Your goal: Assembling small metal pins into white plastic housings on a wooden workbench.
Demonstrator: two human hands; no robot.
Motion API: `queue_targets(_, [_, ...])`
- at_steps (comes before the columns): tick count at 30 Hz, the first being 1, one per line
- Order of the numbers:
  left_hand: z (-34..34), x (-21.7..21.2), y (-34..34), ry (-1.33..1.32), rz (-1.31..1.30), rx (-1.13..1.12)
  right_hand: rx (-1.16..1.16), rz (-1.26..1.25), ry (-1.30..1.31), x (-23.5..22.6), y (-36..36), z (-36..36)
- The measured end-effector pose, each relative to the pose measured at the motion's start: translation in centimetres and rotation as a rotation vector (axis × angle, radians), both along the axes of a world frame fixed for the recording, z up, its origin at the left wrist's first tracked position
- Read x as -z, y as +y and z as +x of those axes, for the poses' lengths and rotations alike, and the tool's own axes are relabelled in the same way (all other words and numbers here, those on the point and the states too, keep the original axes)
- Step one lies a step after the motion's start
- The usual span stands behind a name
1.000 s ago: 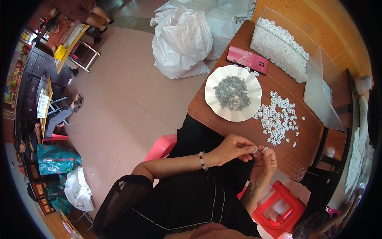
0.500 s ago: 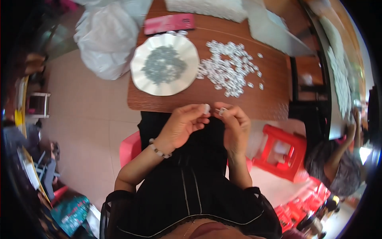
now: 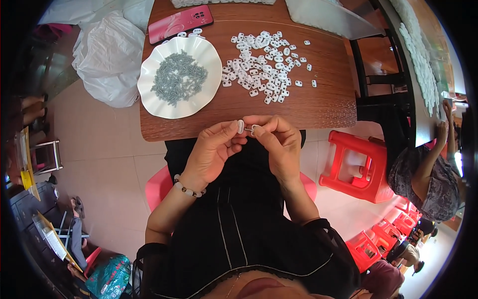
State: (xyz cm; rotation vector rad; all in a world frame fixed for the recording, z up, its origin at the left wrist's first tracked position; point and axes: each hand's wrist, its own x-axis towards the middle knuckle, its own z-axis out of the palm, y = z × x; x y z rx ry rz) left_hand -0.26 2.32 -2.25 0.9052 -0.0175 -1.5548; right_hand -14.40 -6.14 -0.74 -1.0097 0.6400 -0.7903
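Note:
Near the table's front edge, my left hand [image 3: 208, 152] pinches a small white oval plastic piece [image 3: 241, 126] between thumb and fingertips. Facing it, my right hand [image 3: 283, 149] grips a small metal screw [image 3: 248, 129], its shaft lying toward the white piece. Another white plastic piece [image 3: 254, 130] shows at the right fingertips, partly covered by the thumb. Whether the screw's tip touches the left piece, I cannot tell. Beyond my hands lies a loose heap of white two-holed plastic pieces [image 3: 269, 65]. To its left, a white wavy-rimmed plate [image 3: 214, 79] holds many grey screws [image 3: 178, 77].
A pink phone [image 3: 180, 24] rests at the table's [image 3: 318, 107] back left, beside a few white pieces. Left of the table sits a white plastic bag [image 3: 109, 60]. A red stool [image 3: 356, 167] stands at my right, with a person [image 3: 428, 179] working beyond it.
My hands have come closer together, bringing the screw up to the left-hand piece. The view has shifted, so the table things appear higher and further left.

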Motion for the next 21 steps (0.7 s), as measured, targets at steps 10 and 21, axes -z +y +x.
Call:
queue_targets(10, [0.1, -0.06, 0.14, -0.037, -0.032, -0.02, -0.006, 0.033, -0.031, -0.04, -0.04, 0.11])
queue_targets(21, [0.21, 0.12, 0.17, -0.034, -0.026, -0.01, -0.017, 0.043, -0.029, -0.03, 0.02, 0.09])
